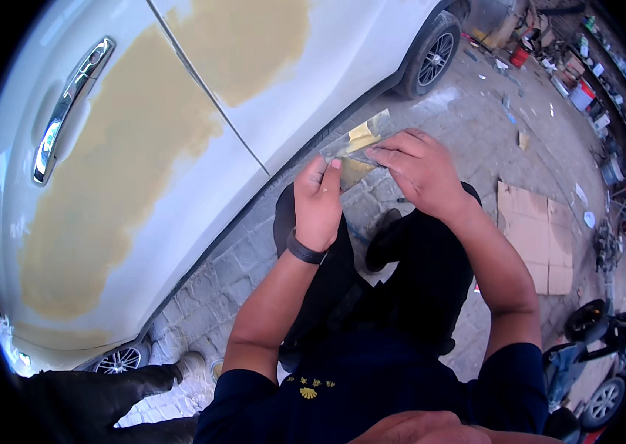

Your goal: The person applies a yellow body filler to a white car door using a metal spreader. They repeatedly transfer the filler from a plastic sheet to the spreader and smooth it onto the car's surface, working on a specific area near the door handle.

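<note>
Above my knees, my left hand [317,198] has its thumb and fingers closed on a thin olive-yellow flat piece [354,175]. My right hand [420,166] is closed too, its fingertips at a second flat piece [365,133], grey with a yellow patch, that sticks up beyond them; whether the two pieces are joined I cannot tell. To my left stands a white car [342,37] with large mustard-yellow patches [120,170] across two door panels, around a seam and near a chrome handle [69,111].
Another person's dark-clad legs [91,399] are at the lower left. A flattened cardboard sheet [531,237] lies on the paving [217,288] to my right. Cluttered shelves [609,66] line the right edge, with a small dark wheeled vehicle [594,385] below. The car's wheel [431,55] is ahead.
</note>
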### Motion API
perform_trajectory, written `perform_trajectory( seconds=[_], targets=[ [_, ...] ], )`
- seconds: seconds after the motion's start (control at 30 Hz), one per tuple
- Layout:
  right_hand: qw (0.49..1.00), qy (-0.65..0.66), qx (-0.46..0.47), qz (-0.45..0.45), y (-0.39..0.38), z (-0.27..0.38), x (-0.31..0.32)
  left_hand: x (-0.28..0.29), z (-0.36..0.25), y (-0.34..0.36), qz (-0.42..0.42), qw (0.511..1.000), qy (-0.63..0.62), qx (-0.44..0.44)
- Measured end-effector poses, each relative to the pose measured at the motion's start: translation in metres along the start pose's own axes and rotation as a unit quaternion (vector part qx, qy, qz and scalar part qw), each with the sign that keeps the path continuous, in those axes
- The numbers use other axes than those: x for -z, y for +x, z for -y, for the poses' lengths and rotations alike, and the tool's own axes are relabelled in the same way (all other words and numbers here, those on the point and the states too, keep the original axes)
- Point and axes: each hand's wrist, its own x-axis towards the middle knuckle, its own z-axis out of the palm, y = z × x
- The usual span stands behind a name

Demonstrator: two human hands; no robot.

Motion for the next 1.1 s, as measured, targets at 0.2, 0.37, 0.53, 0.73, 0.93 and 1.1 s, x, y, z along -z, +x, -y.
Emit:
perform_trajectory(
  seconds=[0.2, 0.37, 0.53, 0.73, 0.93, 1.1],
  targets=[
    [1.0, -0.001, -0.015, -0.015, 0.001, -0.002, -0.007, 0.003, 0.003, 0.0, 0.002, 1.0, 0.018, -0.005],
    [0.999, 0.014, -0.02, -0.044, 0.007, -0.006, -0.001, 0.005, 0.007, 0.003, 0.013, 0.998, 0.058, -0.033],
    [0.999, 0.0, 0.008, -0.049, 0.009, -0.011, 0.004, 0.006, 0.005, 0.002, 0.021, 0.994, 0.097, -0.053],
    [0.994, 0.105, -0.036, 0.006, 0.013, -0.009, 0.036, 0.007, -0.002, 0.009, 0.061, 0.994, 0.086, -0.036],
    [0.859, 0.45, -0.246, -0.009, -0.014, -0.026, 0.043, 0.003, -0.03, 0.011, 0.118, 0.993, 0.015, 0.025],
    [0.622, 0.625, -0.426, -0.2, -0.054, -0.03, 0.004, -0.02, -0.029, 0.014, 0.111, 0.963, -0.238, 0.063]
  ],
)
